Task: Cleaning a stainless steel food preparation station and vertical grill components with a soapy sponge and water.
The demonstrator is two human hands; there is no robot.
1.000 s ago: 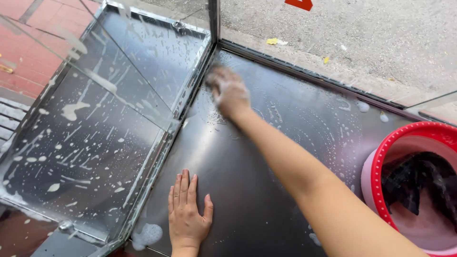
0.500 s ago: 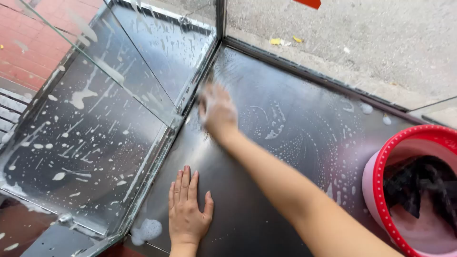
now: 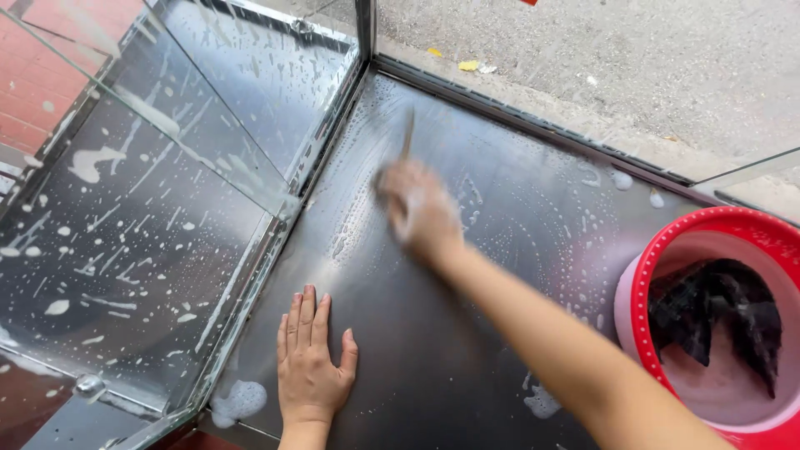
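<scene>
My left hand [image 3: 310,367] lies flat, fingers spread, on a dark wet metal sheet [image 3: 433,367] that forms the floor of a glass case. My right hand [image 3: 421,208] reaches out across the sheet and presses on it near the middle, blurred by motion. Something pale shows under its fingers, and I cannot tell what it is. Soapy streaks and bubbles [image 3: 517,217] cover the metal around that hand. The two hands are apart, with the right well beyond the left.
A red bucket [image 3: 658,250] stands on the sheet at the right, with a dark cloth [image 3: 717,312] in cloudy water. Soap-splashed glass panels [image 3: 167,208] rise along the left. A foam blob [image 3: 237,400] sits by the left hand. Concrete ground [image 3: 625,67] lies beyond the far rim.
My right hand has slid back from the far corner toward the middle of the sheet, leaving soap streaks. The left hand has stayed flat in place.
</scene>
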